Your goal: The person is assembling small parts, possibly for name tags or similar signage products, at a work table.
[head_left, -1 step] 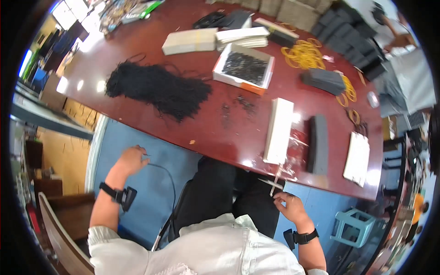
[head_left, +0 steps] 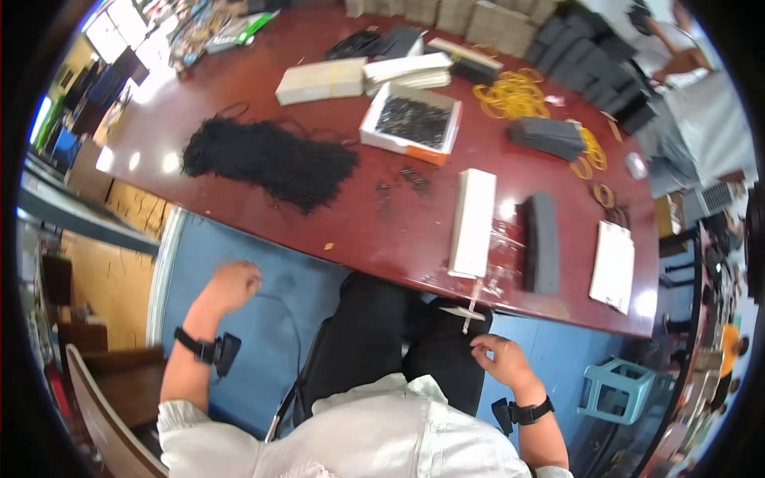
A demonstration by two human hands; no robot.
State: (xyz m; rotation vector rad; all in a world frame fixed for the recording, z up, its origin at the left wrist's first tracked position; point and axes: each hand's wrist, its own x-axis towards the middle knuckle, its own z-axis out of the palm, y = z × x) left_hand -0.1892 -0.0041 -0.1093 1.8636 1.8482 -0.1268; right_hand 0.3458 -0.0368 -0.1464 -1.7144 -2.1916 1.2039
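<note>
My left hand (head_left: pixel 237 285), blurred, hangs off the table's near edge at left with fingers curled together. A thin black cord (head_left: pixel 288 312) runs from its fingertips toward my lap. At the near edge on the right, my right hand (head_left: pixel 500 358) has its fingers partly bent, thumb and forefinger apart, with nothing visible between them. Just beyond it a narrow pale strip (head_left: pixel 472 307) hangs over the edge, crossed by a short pale piece. The strip lies below a stack of long white cards (head_left: pixel 473 223). A dark grey stack (head_left: pixel 542 243) stands beside that.
On the red table (head_left: pixel 303 227) lie a bundle of black cords (head_left: pixel 271 159), a white box of small dark pieces (head_left: pixel 369 135), yellow rubber bands (head_left: pixel 510 97), dark cards (head_left: pixel 546 137) and white cards (head_left: pixel 612 267). A blue stool (head_left: pixel 613 390) stands right; another person (head_left: pixel 709 119) is at far right.
My left hand has shifted slightly right and down, and the cord is blurred. A small gap now separates my right fingertips from the pale strip. The whole view has shifted a little.
</note>
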